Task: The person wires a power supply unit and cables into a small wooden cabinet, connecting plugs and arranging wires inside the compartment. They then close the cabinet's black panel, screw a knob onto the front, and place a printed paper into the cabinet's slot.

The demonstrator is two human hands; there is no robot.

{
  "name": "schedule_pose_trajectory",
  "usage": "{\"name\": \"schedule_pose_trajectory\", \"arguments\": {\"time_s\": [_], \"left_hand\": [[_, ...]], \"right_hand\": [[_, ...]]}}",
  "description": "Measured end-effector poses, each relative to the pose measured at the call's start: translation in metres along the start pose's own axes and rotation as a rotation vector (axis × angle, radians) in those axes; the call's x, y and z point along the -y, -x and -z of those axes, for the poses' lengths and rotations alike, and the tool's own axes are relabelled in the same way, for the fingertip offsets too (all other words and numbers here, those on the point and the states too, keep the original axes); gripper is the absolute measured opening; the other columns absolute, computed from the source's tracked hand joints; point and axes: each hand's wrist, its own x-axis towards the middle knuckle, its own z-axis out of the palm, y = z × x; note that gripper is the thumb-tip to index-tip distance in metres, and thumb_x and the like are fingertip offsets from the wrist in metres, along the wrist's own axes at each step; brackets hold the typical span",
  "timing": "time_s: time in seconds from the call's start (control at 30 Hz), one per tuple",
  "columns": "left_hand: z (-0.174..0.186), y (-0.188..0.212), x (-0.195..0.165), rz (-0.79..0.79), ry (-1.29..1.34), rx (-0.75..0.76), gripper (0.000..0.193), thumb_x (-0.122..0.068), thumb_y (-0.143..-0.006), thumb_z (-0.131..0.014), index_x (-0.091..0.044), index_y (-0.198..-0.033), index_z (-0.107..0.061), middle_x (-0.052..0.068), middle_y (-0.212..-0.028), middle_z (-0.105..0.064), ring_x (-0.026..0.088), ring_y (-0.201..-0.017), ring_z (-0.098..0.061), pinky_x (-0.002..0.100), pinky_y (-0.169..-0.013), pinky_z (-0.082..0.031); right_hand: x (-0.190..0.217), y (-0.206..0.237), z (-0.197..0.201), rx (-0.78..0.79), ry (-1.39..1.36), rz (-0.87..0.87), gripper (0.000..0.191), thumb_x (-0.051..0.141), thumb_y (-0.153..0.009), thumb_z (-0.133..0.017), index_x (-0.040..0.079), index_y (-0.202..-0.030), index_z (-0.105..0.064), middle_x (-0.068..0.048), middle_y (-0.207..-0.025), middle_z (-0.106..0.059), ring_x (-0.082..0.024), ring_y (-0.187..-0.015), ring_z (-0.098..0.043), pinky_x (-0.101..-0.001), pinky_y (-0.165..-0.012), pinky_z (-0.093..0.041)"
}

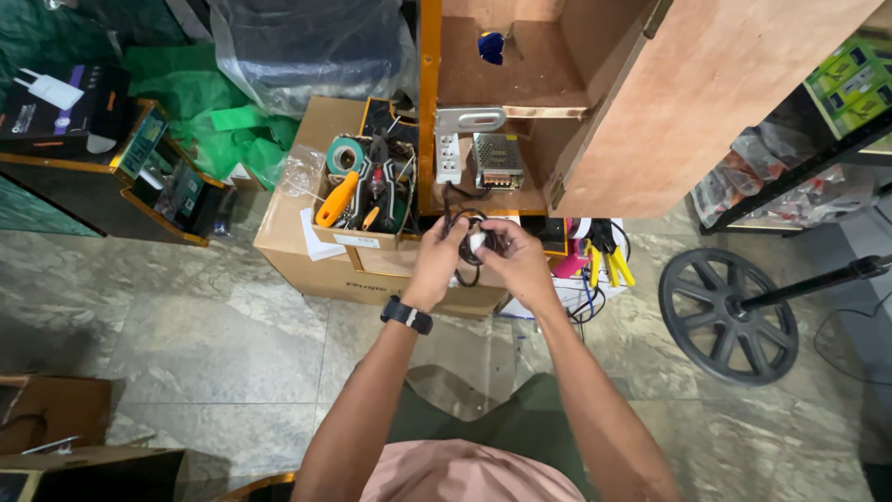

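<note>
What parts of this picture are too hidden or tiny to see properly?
- Head view: the small white thing on the black cable is mostly covered by the left hand and right hand.
- The tools in the cardboard box overlap.
- The black wheel stand pole is cut off at the right edge.

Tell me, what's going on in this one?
A person holds a small white part with black cable between the left hand and right hand, in front of an open wooden cabinet. Inside it sit a metal power supply and a white socket strip. A cardboard box of tools stands to the left.
</note>
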Motion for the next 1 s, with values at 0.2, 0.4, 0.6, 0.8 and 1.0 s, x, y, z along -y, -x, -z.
{"name": "schedule_pose_trajectory", "arguments": {"time_s": [0.2, 0.4, 0.6, 0.8, 1.0], "left_hand": [[-0.009, 0.001, 0.004, -0.206, -0.177, -0.087, 0.032, -0.015, -0.1, -0.064, 0.0, -0.127, -0.058, 0.002, -0.102, -0.07, 0.008, -0.092, -0.064, 0.025, -0.081, -0.053], [-0.006, -0.003, 0.009, -0.199, -0.348, -0.187, 0.041, -0.012, -0.099, -0.064, 0.002, -0.135, -0.051, 0.008, -0.11, -0.066, 0.012, -0.096, -0.062, 0.027, -0.083, -0.053], [-0.005, -0.009, 0.01, -0.204, -0.19, -0.148, 0.044, -0.012, -0.1, -0.061, 0.001, -0.139, -0.046, 0.007, -0.118, -0.065, 0.012, -0.104, -0.063, 0.027, -0.088, -0.053], [-0.002, 0.007, -0.001, 0.025, -0.26, -0.026, 0.046, -0.009, -0.097, -0.059, -0.003, -0.141, -0.047, 0.005, -0.109, -0.066, 0.012, -0.092, -0.062, 0.03, -0.074, -0.053], [-0.001, 0.016, -0.019, 0.044, 0.341, 0.183, 0.042, -0.004, -0.099, -0.063, -0.001, -0.139, -0.053, 0.006, -0.108, -0.065, 0.016, -0.094, -0.066, 0.035, -0.082, -0.058]], "right_hand": [[0.021, 0.0, -0.004, -0.028, 0.213, -0.097, 0.04, 0.006, -0.086, -0.078, 0.0, -0.124, -0.065, -0.003, -0.103, -0.07, -0.007, -0.091, -0.064, -0.0238, -0.081, -0.054], [0.046, 0.003, -0.01, 0.021, 0.58, 0.004, 0.043, 0.006, -0.078, -0.082, 0.002, -0.117, -0.067, -0.011, -0.126, -0.067, -0.02, -0.087, -0.065, -0.0307, -0.078, -0.054], [0.059, 0.005, -0.019, -0.033, 0.543, 0.374, 0.038, 0.003, -0.073, -0.085, 0.004, -0.109, -0.073, -0.02, -0.131, -0.058, -0.029, -0.11, -0.061, -0.0359, -0.096, -0.05], [0.049, 0.001, -0.016, -0.223, 0.143, 0.042, 0.029, 0.008, -0.082, -0.081, 0.003, -0.106, -0.065, -0.005, -0.1, -0.071, -0.013, -0.092, -0.066, -0.0262, -0.082, -0.055], [0.022, -0.012, 0.006, -0.463, -0.29, -0.187, 0.024, 0.016, -0.091, -0.075, 0.006, -0.085, -0.054, -0.003, -0.08, -0.064, -0.011, -0.067, -0.062, -0.0297, -0.058, -0.054]]}}
